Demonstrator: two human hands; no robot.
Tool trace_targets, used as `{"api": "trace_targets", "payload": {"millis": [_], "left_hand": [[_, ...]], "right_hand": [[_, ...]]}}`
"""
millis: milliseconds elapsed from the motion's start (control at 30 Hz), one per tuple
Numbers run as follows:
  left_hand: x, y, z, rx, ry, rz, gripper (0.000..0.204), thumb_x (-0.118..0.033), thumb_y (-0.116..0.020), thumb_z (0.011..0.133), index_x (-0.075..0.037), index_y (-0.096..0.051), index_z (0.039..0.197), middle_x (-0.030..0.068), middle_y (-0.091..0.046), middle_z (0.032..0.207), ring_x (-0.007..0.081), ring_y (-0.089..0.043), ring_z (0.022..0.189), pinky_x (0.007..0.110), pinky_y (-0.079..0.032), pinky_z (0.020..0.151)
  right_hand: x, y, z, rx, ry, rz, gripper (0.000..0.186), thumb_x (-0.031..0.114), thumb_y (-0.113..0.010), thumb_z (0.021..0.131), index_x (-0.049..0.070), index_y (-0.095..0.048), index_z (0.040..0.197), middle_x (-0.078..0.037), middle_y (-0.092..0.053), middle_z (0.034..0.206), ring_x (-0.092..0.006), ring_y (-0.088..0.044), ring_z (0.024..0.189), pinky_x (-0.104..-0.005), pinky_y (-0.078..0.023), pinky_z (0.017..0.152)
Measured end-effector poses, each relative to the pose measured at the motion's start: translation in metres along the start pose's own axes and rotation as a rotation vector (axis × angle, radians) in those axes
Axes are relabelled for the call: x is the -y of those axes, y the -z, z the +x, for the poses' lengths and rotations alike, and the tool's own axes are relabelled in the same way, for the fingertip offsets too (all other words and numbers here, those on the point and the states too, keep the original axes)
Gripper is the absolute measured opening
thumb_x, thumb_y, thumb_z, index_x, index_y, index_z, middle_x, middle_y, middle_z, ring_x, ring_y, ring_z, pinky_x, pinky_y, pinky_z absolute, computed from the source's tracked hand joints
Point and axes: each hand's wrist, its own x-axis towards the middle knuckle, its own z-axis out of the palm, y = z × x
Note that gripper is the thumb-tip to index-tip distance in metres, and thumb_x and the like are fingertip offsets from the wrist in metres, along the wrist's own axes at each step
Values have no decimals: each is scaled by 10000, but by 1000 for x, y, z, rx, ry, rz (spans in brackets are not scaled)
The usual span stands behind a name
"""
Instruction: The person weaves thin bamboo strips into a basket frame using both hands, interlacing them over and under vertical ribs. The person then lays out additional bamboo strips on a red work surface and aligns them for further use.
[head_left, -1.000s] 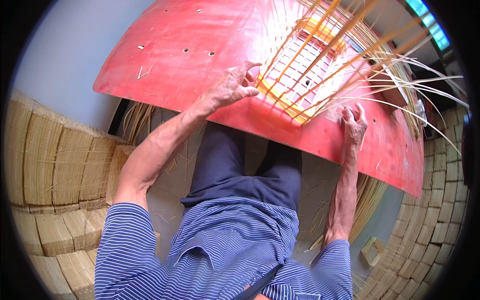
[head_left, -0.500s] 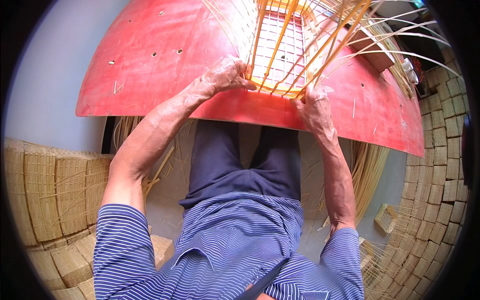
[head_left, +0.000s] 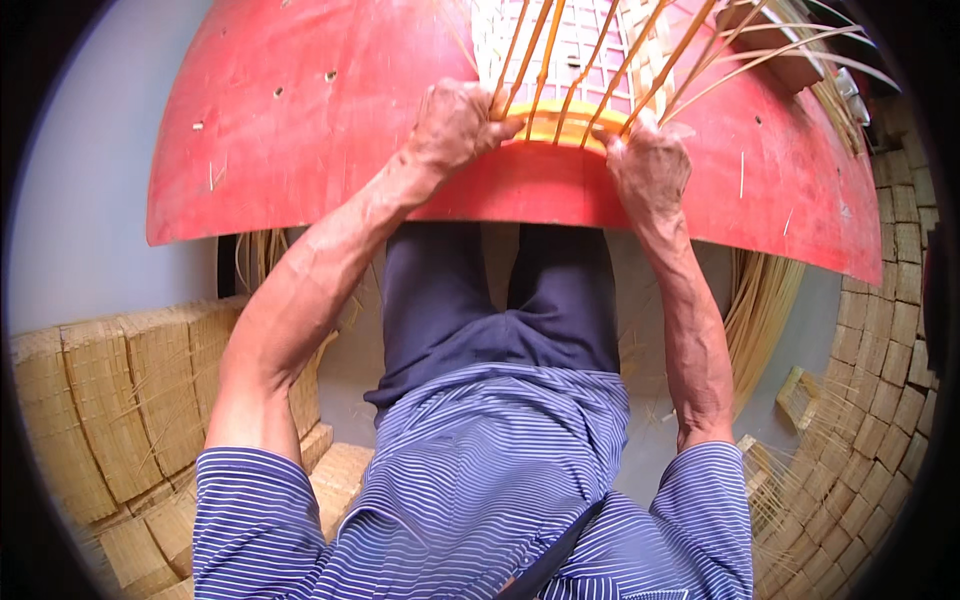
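A partly woven basket lies on a red board, with a pale open grid and several long strands standing out of it. An orange band runs across its near end. My left hand is closed on the band's left corner, thumb toward the middle. My right hand is closed on the right corner, thumb bent inward. Several orange strands rise between the two hands. The basket's far part is cut off at the upper edge.
Stacks of woven pieces line the left and right. Long pale strips hang below the board at the right. A brown block and more strands lie at the board's back right. My legs are under the board's edge.
My right hand has moved from the bare board onto the basket's right corner and closed there. My left hand has closed on the left corner. The view has shifted, with the basket now higher.
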Motion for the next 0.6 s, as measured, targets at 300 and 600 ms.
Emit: {"api": "trace_targets", "payload": {"millis": [300, 600], "left_hand": [[2, -1, -4, 32, 123, -201, 248, -219, -825, 824, 1, -711, 810, 31, -652, 625, 63, -559, 598, 298, -472, 541], [2, 27, 8, 256, 65, -46, 346, -271, -642, 761, -9, -726, 970, 189, -716, 816, 300, -710, 778, 404, -553, 720]], "right_hand": [[-9, 4, -3, 66, 48, 12, 361, 355, -831, 773, 17, -715, 823, -182, -661, 643, -342, -685, 622, -453, -546, 600], [-15, 8, 1, 101, 79, 180, 314, 305, -827, 776, 16, -758, 880, -192, -674, 661, -350, -687, 648, -461, -546, 646]]}}
